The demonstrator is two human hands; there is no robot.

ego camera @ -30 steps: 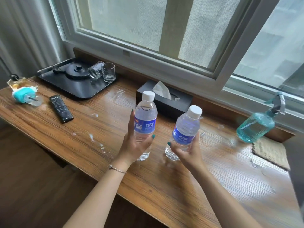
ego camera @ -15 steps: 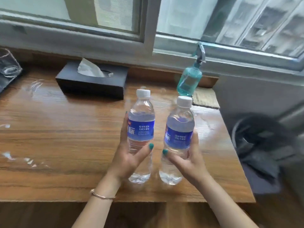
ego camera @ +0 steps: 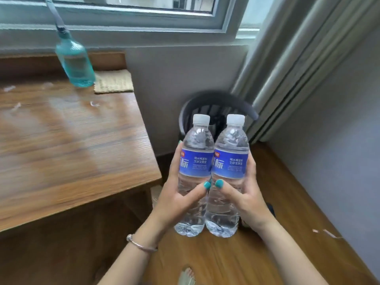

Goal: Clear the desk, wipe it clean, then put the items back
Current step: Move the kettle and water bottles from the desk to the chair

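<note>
1. Head view: the left hand (ego camera: 176,194) grips the left water bottle (ego camera: 195,173), fingers curled round its label and thumb laid across the front; the right hand (ego camera: 244,194) grips the right water bottle (ego camera: 228,173) in the same way.
2. Both bottles stand upright with white caps on, side by side and touching, held in the air past the desk's right edge, above the wooden floor (ego camera: 277,243).
3. The desk (ego camera: 72,145) fills the 9 o'clock side; its right edge runs from 12 o'clock down toward the hands, and its front corner sits just left of the left wrist.
4. At 11 o'clock a teal spray bottle (ego camera: 75,62) stands near the desk's far right corner, just beside a woven mat (ego camera: 113,82).
5. A dark round-backed chair (ego camera: 218,108) stands behind the bottles at 12 o'clock, with a curtain (ego camera: 298,64) at 1 o'clock and open floor at 4 o'clock.
</note>
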